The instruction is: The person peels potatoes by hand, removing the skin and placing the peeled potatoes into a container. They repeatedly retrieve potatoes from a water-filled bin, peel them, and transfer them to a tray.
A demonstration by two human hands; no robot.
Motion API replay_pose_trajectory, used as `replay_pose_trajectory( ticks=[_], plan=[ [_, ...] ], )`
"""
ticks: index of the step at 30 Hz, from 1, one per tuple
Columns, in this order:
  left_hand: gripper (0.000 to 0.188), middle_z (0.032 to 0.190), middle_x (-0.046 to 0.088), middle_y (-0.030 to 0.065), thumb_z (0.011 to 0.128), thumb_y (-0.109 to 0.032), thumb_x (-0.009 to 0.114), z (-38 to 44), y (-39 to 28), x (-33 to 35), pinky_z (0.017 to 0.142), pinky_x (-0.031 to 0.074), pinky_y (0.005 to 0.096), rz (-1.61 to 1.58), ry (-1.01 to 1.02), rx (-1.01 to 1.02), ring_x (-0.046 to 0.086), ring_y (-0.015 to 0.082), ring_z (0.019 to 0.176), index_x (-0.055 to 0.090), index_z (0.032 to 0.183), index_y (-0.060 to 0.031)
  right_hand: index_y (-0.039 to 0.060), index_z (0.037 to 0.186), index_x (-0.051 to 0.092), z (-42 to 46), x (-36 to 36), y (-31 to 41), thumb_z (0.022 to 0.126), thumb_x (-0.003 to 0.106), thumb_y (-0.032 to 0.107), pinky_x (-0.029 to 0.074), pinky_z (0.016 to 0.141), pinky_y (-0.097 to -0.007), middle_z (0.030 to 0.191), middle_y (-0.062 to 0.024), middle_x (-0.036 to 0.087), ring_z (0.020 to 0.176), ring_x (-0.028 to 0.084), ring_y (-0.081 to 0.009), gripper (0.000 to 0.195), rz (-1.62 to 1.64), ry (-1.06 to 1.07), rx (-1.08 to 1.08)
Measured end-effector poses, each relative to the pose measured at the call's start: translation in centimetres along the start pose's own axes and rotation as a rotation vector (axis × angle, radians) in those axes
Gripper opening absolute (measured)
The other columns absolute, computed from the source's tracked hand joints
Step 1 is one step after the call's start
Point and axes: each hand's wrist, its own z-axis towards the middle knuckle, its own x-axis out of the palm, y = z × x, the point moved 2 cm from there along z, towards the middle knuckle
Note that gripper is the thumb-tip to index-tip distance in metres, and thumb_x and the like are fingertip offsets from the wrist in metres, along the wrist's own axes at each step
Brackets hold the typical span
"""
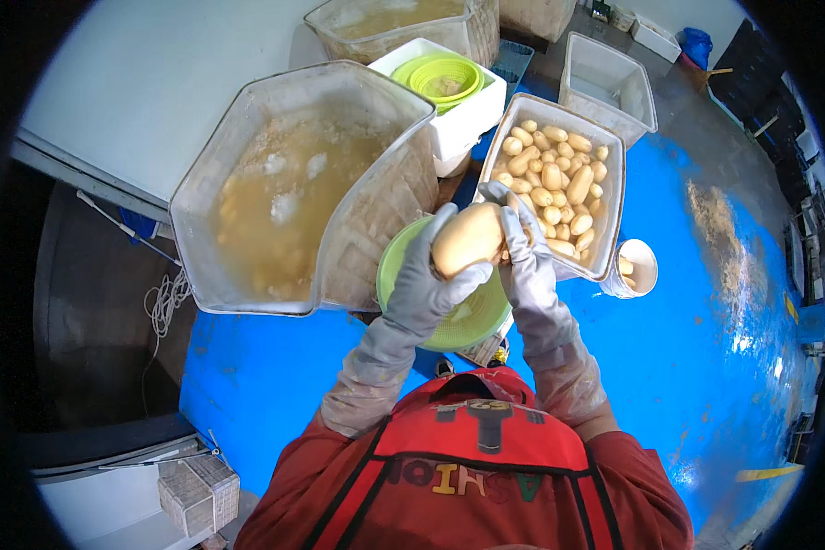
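In front of my chest I hold a thick, pale lotus root section (471,239) with both gloved hands. My left hand (423,275) cups it from the left, the thumb along its lower side. My right hand (526,240) has its fingers around the brownish right end; whether a small tool is also in that hand cannot be seen. Beneath the hands stands a round green plastic basket (478,326), partly hidden by my forearms. Just beyond my right hand, a rectangular plastic tub (617,206) holds many pale lotus root sections (552,175) in water.
At left stands a large tub (385,220) of cloudy brown water with foam. Lime-green colanders (471,65) sit on a white foam box (457,130). A white bucket (643,265) holds a few pale pieces. Wet blue flooring (660,344) lies around; coiled white cord (168,302) is at left.
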Motion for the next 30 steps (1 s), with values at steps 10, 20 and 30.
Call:
replay_pose_trajectory(
  ticks=[10,20,30],
  plan=[
    [0.084,0.150,0.047,0.0107,0.084,-0.018,0.076,-2.0,-0.8,0.2,0.114,0.040,0.0378,-0.591,0.119,-0.217,0.047,0.0226,0.137,0.035,0.156,-0.0055,-0.0008,0.117,0.069,-0.2,2.5,3.7,0.106,0.057,0.020,0.054,0.087,-0.0286,0.105,-0.0078,0.073,0.093,0.067,-0.0147,0.026,-0.058,-0.076,0.053],
    [0.095,0.153,0.044,0.0109,0.079,-0.016,0.080,-2.6,-4.2,0.1,0.116,0.038,0.0377,-0.491,0.162,-0.103,0.046,0.0240,0.138,0.030,0.159,-0.0059,-0.0014,0.126,0.064,-1.0,3.5,6.8,0.105,0.060,0.015,0.052,0.096,-0.0304,0.114,-0.0099,0.072,0.105,0.066,-0.0163,0.027,0.060,0.031,0.029],
    [0.097,0.153,0.044,0.0128,0.079,-0.009,0.082,-1.8,-4.8,1.6,0.115,0.038,0.0377,-0.099,0.103,0.190,0.047,0.0246,0.138,0.027,0.159,-0.0046,-0.0020,0.114,0.071,-0.9,2.8,6.3,0.109,0.053,0.020,0.052,0.095,-0.0296,0.112,-0.0099,0.075,0.101,0.067,-0.0160,0.029,0.030,-0.051,-0.065]
  ],
)
